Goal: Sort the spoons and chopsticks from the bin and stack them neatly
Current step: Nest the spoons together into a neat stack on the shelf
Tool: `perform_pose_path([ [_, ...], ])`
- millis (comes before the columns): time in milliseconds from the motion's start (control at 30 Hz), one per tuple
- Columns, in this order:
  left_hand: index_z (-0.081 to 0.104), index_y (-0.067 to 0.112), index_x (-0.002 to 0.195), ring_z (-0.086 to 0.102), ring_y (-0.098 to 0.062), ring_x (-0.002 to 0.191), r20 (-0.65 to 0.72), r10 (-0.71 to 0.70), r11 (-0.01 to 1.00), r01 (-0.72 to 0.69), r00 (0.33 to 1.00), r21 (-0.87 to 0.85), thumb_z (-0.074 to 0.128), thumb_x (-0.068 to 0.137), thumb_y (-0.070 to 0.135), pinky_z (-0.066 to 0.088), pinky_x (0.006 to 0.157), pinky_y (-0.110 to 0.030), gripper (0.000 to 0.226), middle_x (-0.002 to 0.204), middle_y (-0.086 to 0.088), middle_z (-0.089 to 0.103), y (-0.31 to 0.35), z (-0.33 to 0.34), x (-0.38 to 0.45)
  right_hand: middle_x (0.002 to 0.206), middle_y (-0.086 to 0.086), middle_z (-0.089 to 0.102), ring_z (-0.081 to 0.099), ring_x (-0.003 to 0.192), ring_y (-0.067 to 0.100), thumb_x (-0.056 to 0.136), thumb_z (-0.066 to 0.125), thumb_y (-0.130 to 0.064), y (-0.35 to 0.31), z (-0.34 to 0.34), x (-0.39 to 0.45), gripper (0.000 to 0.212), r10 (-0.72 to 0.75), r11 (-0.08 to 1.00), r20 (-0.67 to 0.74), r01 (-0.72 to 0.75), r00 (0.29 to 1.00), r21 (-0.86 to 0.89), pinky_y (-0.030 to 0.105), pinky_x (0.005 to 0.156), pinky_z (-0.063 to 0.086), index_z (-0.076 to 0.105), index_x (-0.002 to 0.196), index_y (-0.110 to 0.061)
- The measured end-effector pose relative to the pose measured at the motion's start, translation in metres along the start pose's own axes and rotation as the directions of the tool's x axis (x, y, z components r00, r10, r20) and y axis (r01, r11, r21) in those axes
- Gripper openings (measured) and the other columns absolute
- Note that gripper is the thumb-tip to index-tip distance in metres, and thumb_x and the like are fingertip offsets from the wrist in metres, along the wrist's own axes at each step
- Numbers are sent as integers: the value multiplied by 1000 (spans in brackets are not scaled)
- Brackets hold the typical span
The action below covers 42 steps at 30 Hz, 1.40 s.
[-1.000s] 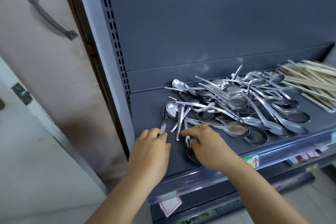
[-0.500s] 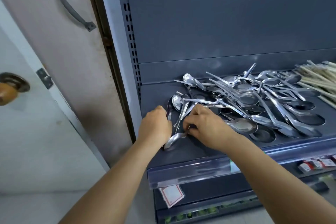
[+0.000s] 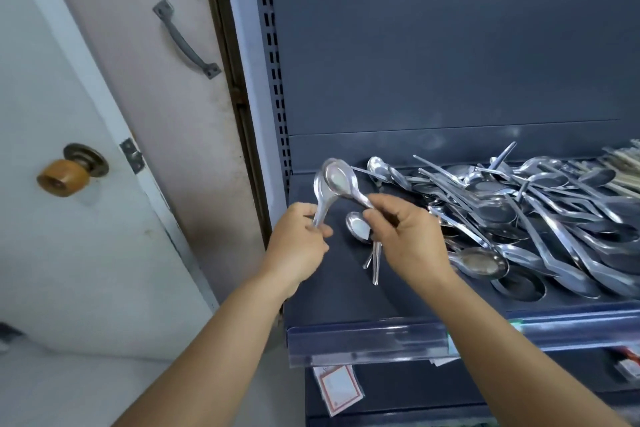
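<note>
Your left hand (image 3: 298, 239) pinches one spoon handle at mid-frame, bowl up at about upper centre. Your right hand (image 3: 407, 236) pinches a second spoon (image 3: 341, 180) by its handle, its bowl laid over the left spoon (image 3: 320, 194) bowl, the two nesting or about to; whether they touch is hard to tell. The right hand's lower fingers also curl round more spoons (image 3: 360, 227), one bowl showing left of the fingers, handles poking out below the palm. Exact count is unclear, looks like two or three.

Handling, judged: steel spoons, stiff, light, polished so slippery. Pinch on the flat handle near the neck, not the bowl. Same-shape bowls should nest if the handles line up. A loose bundle can fan out or slip, so keep the handles parallel.

Containers: no bin in frame. The stock lies on a dark grey shelf (image 3: 332, 291), centre to right of frame. The loose spoon pile (image 3: 519, 218) sprawls across the right half, tangled, handles crossing every way. The chopsticks (image 3: 623, 166) sit at the far right edge, pale, roughly parallel, partly cut off, touching the pile's edge. The shelf patch under your hands, left of the pile, looks like the stacking spot.

Task looks early: most spoons are unsorted, only a few in hand.
</note>
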<state>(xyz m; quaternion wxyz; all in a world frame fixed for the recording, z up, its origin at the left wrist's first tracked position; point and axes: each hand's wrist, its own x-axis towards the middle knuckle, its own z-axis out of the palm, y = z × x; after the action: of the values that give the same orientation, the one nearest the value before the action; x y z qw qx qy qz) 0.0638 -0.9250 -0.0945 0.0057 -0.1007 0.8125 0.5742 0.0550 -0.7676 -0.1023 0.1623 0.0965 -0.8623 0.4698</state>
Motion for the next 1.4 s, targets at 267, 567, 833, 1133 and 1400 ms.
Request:
perform_pose_path([
  [267, 54, 21, 117, 68, -11, 86, 15, 17, 944, -11, 1000, -330, 47, 91, -4, 55, 70, -22, 37, 102, 5, 68, 14, 29, -20, 97, 0, 52, 51, 88, 13, 96, 41, -7, -5, 15, -19, 52, -54, 987, 170, 78, 984, -141, 19, 72, 38, 42, 139, -36],
  [567, 60, 37, 97, 64, 12, 78, 62, -15, 888, 42, 998, -458, 51, 96, 14, 45, 55, -4, 25, 84, 23, 70, 11, 25, -14, 91, 1, 60, 56, 84, 20, 97, 38, -13, -18, 31, -22, 54, -4, 993, 172, 25, 985, -119, 38, 76, 49, 28, 146, -33],
  [833, 49, 26, 120, 67, -11, 94, 211, 35, 949, 34, 977, -314, 42, 100, 23, 50, 85, -29, 21, 94, 4, 73, 15, 6, 26, 90, -11, 45, 43, 94, 13, 98, 37, -22, -17, 36, -21, 42, -45, 957, 149, 85, 988, -277, 31, 81, 44, 39, 139, -32],
  [1133, 47, 22, 96, 39, -10, 52, 182, -21, 978, 57, 983, -198, 30, 93, 5, 39, 43, -20, 24, 76, 1, 48, -1, 5, 51, 112, 2, 54, 46, 110, 24, 92, 49, -15, 4, 15, -8, 36, 125, 880, -42, -130, 991, -457, 28, 93, 38, 57, 126, -24],
  [1400, 47, 20, 102, 48, -11, 59, 261, -77, 987, 110, 962, -114, 32, 95, 8, 42, 48, -20, 21, 85, 0, 56, -17, -2, 50, 116, 0, 44, 37, 114, 22, 86, 61, -25, 7, 32, 2, 57, 244, 813, 54, -173, 968, -557, 26, 92, 34, 41, 137, -35],
])
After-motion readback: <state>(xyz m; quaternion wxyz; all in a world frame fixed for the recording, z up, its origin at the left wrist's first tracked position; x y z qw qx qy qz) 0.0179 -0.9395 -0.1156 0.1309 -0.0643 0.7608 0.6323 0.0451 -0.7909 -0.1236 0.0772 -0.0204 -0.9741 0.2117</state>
